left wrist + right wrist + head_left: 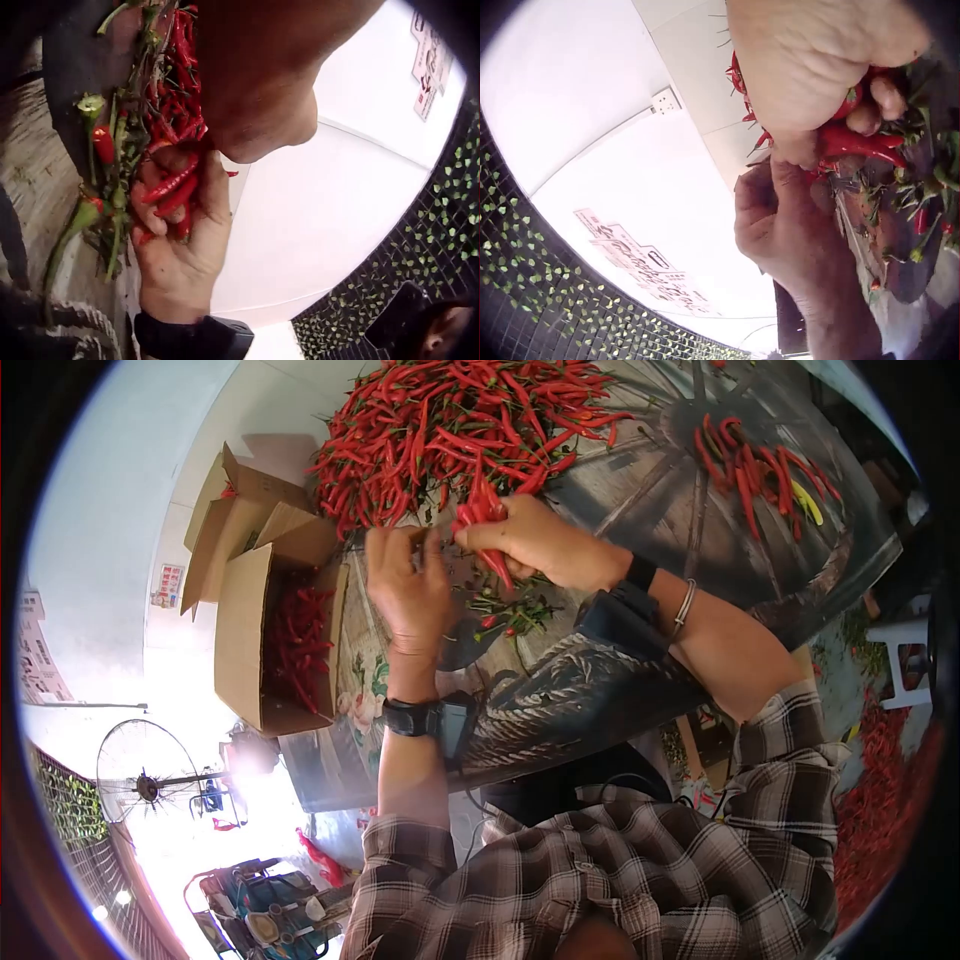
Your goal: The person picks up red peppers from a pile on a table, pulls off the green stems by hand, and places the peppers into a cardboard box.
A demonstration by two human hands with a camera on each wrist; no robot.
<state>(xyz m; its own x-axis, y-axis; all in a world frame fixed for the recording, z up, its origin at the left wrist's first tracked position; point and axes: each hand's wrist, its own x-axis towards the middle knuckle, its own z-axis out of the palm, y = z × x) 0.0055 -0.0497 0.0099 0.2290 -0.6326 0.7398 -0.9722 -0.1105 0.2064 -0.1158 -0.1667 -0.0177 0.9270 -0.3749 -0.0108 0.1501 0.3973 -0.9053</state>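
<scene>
A cardboard box (245, 620) on your left holds red chilies (298, 640). Your right hand (535, 540) clenches a chili bunch (480, 510) above stem scraps (510, 610). Your left hand (410, 585) reaches it, its grip unclear.

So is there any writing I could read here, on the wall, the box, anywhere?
Notice on the white wall: red print, too small and blurred to read in any view.
Cardboard box: no print shows on it.
Nothing else here carries writing that can be read.
</scene>
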